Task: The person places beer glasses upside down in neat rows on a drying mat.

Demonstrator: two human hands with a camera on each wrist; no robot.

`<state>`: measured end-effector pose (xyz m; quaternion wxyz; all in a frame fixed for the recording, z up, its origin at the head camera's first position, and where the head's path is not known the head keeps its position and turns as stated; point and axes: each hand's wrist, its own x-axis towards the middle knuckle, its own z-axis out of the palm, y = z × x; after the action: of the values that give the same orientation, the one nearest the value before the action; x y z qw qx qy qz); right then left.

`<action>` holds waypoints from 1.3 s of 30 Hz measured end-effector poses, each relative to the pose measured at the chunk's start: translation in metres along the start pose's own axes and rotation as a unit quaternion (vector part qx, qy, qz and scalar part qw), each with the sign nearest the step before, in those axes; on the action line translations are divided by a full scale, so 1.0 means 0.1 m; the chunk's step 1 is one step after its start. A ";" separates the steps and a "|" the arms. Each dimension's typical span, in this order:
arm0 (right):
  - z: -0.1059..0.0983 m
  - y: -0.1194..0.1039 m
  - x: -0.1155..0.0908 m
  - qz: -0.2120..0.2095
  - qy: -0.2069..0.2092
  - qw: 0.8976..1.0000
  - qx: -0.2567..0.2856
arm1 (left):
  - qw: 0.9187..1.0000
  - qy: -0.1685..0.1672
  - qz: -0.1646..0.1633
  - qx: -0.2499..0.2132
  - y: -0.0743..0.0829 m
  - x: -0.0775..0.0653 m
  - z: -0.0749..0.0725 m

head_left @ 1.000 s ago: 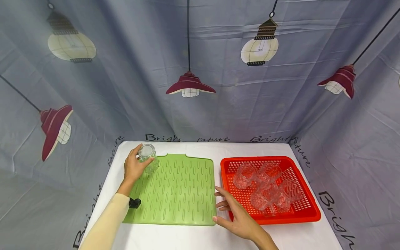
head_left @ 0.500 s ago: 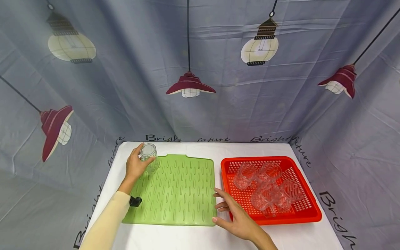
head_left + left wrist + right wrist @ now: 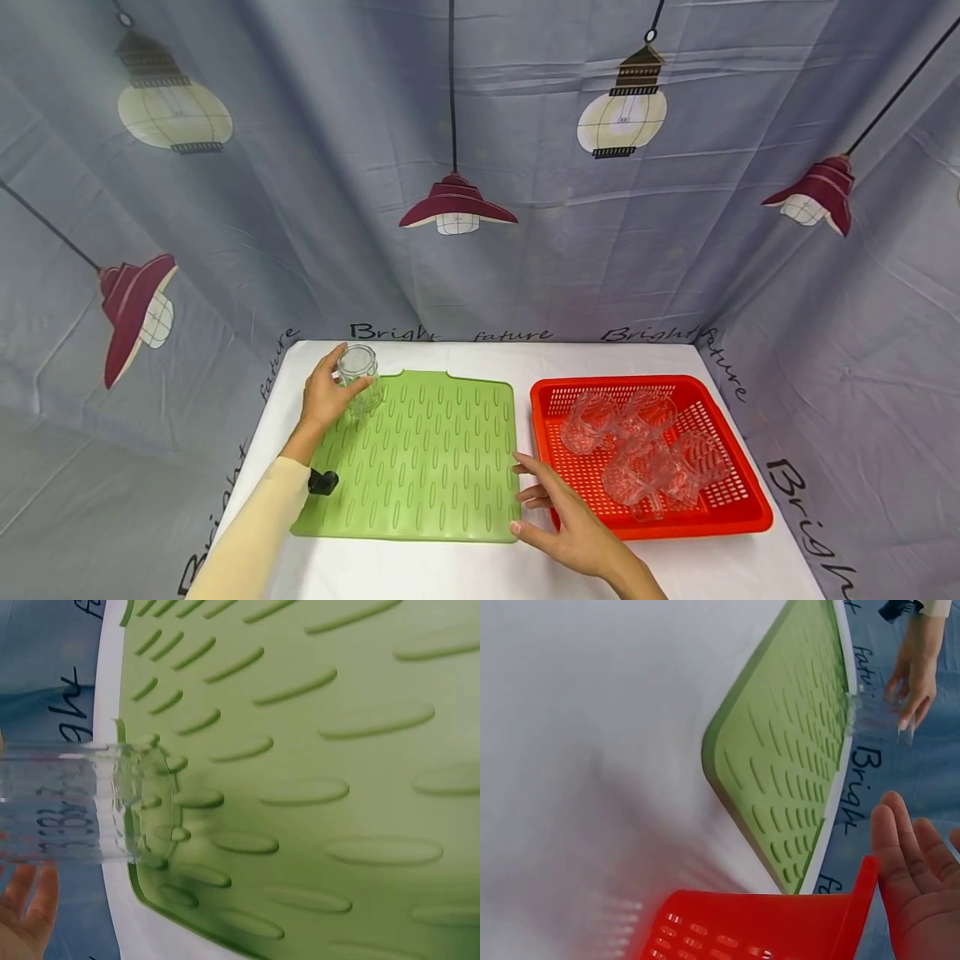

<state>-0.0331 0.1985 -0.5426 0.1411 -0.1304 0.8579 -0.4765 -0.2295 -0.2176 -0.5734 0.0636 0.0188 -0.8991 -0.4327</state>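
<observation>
My left hand (image 3: 327,398) grips a clear drinking glass (image 3: 362,390) near its upper end, thumb on one side and fingers on the other. The glass stands apparently upside down, with its lower end at the far left corner of a ribbed green mat (image 3: 427,458). In the left wrist view, the scalloped end of the glass (image 3: 82,802) meets the mat's raised ribs. My right hand (image 3: 566,525) holds nothing; its fingers are spread and relaxed between the mat's right edge and a red plastic basket (image 3: 651,528). Several clear patterned glasses (image 3: 637,454) lie inside the basket.
A white cloth (image 3: 397,575) covers the table beneath the mat and basket. Grey-blue curtains (image 3: 480,283) printed with lamps enclose the back and sides. A small black object (image 3: 322,482) sits at my left sleeve's cuff, over the mat's left edge.
My left hand and the glass have shifted very slightly right, then stayed nearly still. The right hand remains almost unmoved beside the basket.
</observation>
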 end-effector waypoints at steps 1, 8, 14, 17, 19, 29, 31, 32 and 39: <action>0.00 0.00 0.00 0.001 -0.001 1.000 -0.001 | 1.000 0.006 0.002 -0.005 0.00 -0.01 0.00; 0.00 0.01 -0.01 -0.015 -0.001 1.000 -0.007 | 0.995 0.082 0.030 -0.043 0.08 -0.12 0.00; -0.01 0.02 -0.01 -0.003 -0.001 1.000 0.017 | 0.988 0.102 0.052 -0.104 0.28 -0.43 0.03; -0.02 0.02 0.00 0.021 -0.001 0.999 0.027 | 0.986 0.079 0.054 -0.134 0.39 -0.69 0.13; -0.02 0.02 0.00 0.030 0.001 0.999 0.032 | 0.984 0.061 0.051 -0.158 0.43 -0.87 0.21; -0.02 0.05 0.01 0.015 0.007 0.999 0.044 | 0.961 -0.043 -0.008 -0.273 0.49 -1.56 0.52; -0.02 0.06 0.00 0.009 0.006 0.999 0.045 | 0.960 -0.064 -0.003 -0.272 0.52 -1.61 0.55; -0.03 0.06 0.00 0.006 0.005 0.999 0.046 | 0.959 -0.074 0.004 -0.273 0.53 -1.63 0.56; -0.04 0.07 0.00 -0.010 0.007 0.999 0.040 | 0.954 -0.088 0.022 -0.286 0.61 -1.65 0.60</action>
<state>-0.0349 0.2047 -0.5465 0.1357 -0.1295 0.8377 -0.5129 -0.0728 -0.1181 -0.5795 -0.0033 -0.0586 -0.7396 -0.6705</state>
